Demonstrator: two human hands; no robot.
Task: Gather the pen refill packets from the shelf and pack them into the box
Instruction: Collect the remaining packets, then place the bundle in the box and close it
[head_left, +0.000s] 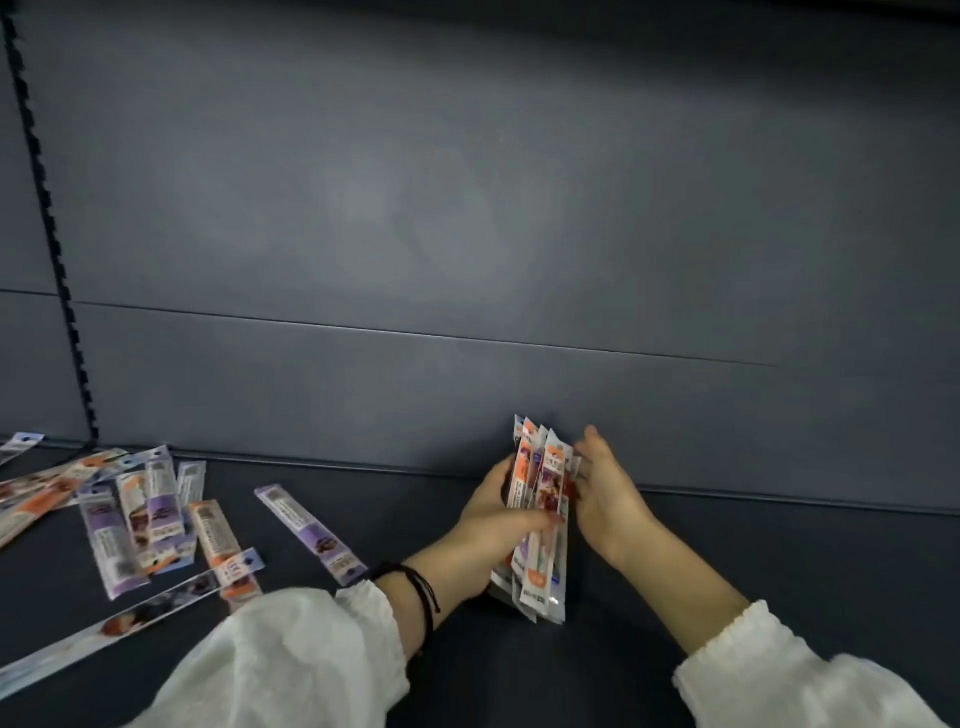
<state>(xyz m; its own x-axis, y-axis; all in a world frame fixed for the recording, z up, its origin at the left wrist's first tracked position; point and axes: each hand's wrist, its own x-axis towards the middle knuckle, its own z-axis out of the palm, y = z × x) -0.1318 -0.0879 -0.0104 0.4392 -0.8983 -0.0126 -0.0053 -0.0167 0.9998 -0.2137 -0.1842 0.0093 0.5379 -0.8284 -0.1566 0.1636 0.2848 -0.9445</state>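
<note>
A bundle of long, narrow pen refill packets (537, 512), orange, white and purple, stands on edge on the dark shelf (727, 545). My left hand (491, 514) grips the bundle from its left side, thumb across the front. My right hand (605, 493) presses flat against the bundle's right side. Several more packets lie scattered flat at the left, among them a purple one (310, 535) closest to my left wrist and a long one (124, 621) near the front edge. No box is in view.
The shelf's dark blue back panel (467, 234) rises right behind the bundle. A black notched upright (52, 228) runs down the far left. My white sleeves (291, 660) cover the near part of the shelf.
</note>
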